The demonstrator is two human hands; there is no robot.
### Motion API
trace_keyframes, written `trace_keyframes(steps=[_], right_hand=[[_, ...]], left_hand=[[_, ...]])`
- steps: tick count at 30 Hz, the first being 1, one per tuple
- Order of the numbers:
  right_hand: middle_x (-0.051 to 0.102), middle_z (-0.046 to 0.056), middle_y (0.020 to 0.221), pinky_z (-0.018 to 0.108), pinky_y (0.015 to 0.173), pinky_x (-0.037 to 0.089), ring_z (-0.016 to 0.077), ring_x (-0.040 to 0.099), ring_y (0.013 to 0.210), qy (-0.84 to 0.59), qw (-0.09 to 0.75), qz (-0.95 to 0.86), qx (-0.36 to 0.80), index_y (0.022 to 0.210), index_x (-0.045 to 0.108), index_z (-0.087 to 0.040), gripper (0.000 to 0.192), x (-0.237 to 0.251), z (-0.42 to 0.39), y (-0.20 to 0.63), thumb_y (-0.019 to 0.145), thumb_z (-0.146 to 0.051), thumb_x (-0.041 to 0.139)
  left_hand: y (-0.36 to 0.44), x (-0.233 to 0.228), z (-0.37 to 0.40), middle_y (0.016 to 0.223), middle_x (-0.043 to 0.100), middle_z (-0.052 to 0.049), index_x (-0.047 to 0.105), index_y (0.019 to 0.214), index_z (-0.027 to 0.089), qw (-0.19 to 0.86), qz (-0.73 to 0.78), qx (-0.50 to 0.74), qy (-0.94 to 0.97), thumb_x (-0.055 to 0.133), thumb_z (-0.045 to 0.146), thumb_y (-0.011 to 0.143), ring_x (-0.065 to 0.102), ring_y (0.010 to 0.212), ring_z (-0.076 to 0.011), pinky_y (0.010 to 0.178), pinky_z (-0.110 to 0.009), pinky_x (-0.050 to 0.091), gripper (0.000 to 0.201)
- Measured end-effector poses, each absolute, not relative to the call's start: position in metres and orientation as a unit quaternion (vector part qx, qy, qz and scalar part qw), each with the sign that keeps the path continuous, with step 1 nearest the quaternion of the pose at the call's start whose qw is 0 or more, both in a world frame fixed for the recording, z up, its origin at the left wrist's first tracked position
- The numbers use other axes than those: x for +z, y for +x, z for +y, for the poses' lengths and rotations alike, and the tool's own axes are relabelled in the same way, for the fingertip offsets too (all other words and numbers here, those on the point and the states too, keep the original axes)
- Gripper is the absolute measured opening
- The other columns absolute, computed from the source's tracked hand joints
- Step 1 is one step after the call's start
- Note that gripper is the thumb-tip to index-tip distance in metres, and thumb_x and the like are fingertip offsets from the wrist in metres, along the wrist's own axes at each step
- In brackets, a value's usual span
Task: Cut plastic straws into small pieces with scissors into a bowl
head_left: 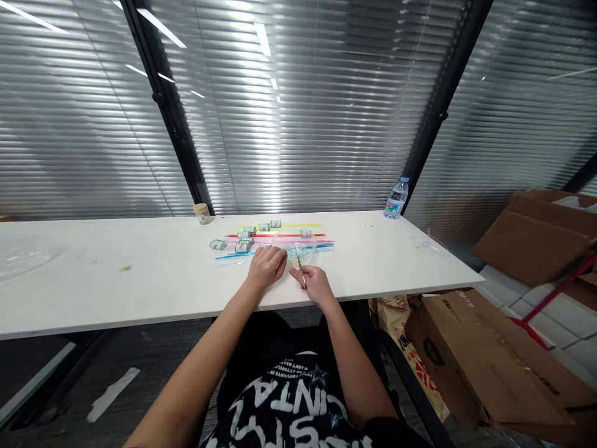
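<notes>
Right hand (pixel 317 283) grip clamped on tweezers (pixel 300 264), left hand (pixel 267 266) grip loosely together just beside

Bare forearms, no sleeves in view; black T-shirt (pixel 298 398) printed with bold white lettering and a small star.

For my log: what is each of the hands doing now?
Left hand: curled, resting on table, holding nothing visible.
Right hand: closed on a thin stick.

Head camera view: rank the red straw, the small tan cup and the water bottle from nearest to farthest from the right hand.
From the right hand:
1. Red straw, just beyond it on the table.
2. Water bottle, far right by the blinds.
3. Small tan cup, far left at the back edge.
</notes>
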State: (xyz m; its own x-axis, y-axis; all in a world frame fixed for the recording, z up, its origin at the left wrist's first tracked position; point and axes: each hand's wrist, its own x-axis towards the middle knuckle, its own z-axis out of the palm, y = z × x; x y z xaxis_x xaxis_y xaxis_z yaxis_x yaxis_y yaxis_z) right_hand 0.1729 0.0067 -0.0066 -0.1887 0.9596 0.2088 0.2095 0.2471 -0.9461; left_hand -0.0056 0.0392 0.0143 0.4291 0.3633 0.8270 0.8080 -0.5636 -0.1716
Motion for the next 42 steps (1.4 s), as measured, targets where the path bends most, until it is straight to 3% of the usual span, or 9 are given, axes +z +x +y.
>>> trace_keyframes(steps=[42], right_hand=[[0.043,-0.002,0.048,0.025,0.052,0.033,0.012,0.04,0.05,-0.462,0.463,-0.638,0.405,0.049,0.044,-0.02,0.054,-0.0052,0.0072,0.1713,0.079,-0.062,0.059]], left_hand=[[-0.005,0.0151,0.0391,0.076,0.067,-0.004,0.06,0.09,0.02,0.305,-0.371,-0.386,-0.787,0.051,0.016,0.088,0.057,0.069,-0.0185,0.064,-0.034,0.034,0.01]])
